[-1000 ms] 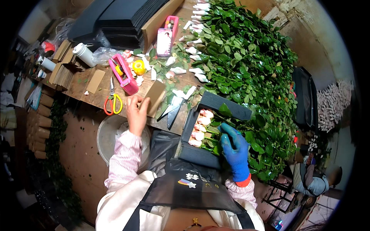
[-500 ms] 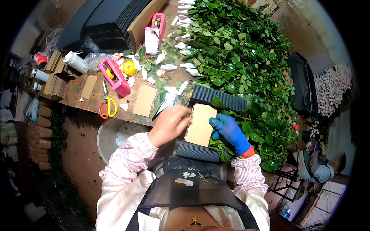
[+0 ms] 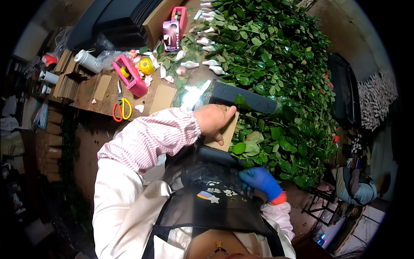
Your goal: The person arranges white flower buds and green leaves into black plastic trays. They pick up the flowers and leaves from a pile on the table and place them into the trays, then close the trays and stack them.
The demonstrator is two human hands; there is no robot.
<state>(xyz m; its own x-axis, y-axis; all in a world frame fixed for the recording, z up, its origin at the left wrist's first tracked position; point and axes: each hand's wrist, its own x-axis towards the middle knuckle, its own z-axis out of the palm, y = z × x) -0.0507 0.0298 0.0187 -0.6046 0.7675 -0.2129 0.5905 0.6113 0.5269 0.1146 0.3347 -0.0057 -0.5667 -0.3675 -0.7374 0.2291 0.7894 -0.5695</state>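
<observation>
A: What has the left hand (image 3: pixel 214 121) got?

B: It lies flat on a brown card (image 3: pixel 225 134), fingers spread and pressing down on it, not clamped around anything. The card sits on the dark tray (image 3: pixel 241 97), at the near side of it, right against the apron.

A: And the right hand (image 3: pixel 261 181)?

B: Blue glove, low by the tray's near right corner, just past the leaves. The fingers are curled, but whether they grip the tray's edge or only touch it I cannot tell.

A: Where are the flowers?

B: The green leaves (image 3: pixel 276 129) spill out from under the card to the right of the tray. Any buds that may lie in the tray are hidden by card and hand. Loose pale buds (image 3: pixel 189 64) lie on the surface beyond the tray, toward the big heap of foliage.

A: So how far along would you say it is?

B: My guess is mid-wrap. The bunch looks laid in and the card is on top, so the covering step seems done. Closing and fastening appear left: the pink tape dispenser (image 3: pixel 129 77) and the scissors (image 3: pixel 120 105) sit untouched on the surface, well to the left of the tray, and a second card (image 3: pixel 163 98) lies between them and the tray

A: Anything else near?

B: A stack of dark trays (image 3: pixel 116 19) at the far end of the surface
</observation>
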